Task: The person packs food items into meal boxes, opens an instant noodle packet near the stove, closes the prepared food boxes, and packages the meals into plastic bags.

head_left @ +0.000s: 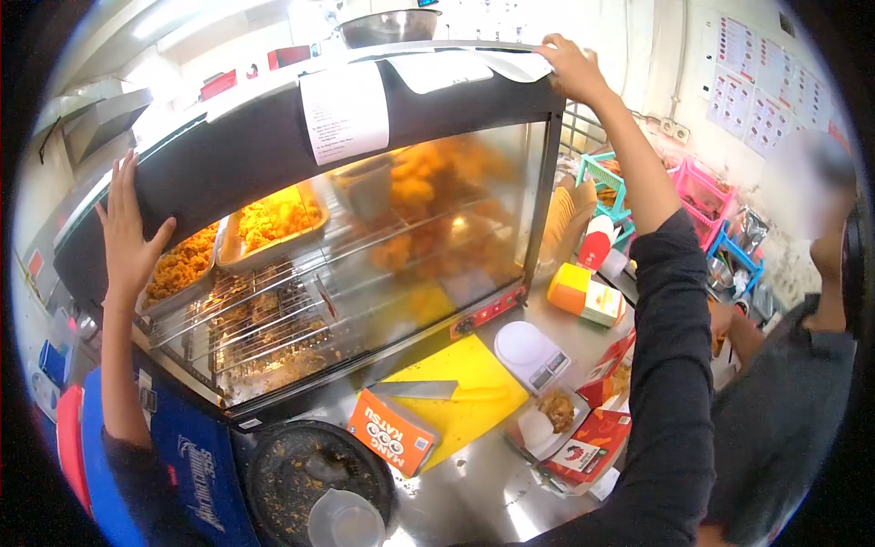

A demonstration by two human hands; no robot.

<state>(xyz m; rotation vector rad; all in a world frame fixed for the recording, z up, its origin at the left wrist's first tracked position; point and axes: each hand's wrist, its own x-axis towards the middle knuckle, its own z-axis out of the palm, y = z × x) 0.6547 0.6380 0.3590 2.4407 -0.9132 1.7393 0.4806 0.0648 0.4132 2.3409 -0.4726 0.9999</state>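
A large food display warmer (437, 114) with a black frame and glass front fills the middle of the head view. My left hand (132, 232) lies against its black upper left panel, fingers spread and thumb apart. Up at the top right corner, my right hand (572, 71) has its fingers bent over the edge, beside a white paper sheet (519, 66). A printed sheet (344, 111) hangs on the front panel. Inside, trays of golden fried food (278, 219) stand on the left. More fried pieces (428, 182) show blurred through the fogged glass.
Below the warmer are a yellow cutting board (488, 365), a knife (415, 389), an orange box (392, 431), a white scale (530, 354) and a dark stone mortar (273, 474) with a plastic cup (346, 521). A blue cooler (196, 456) stands left. A co-worker (775, 410) is close on the right.
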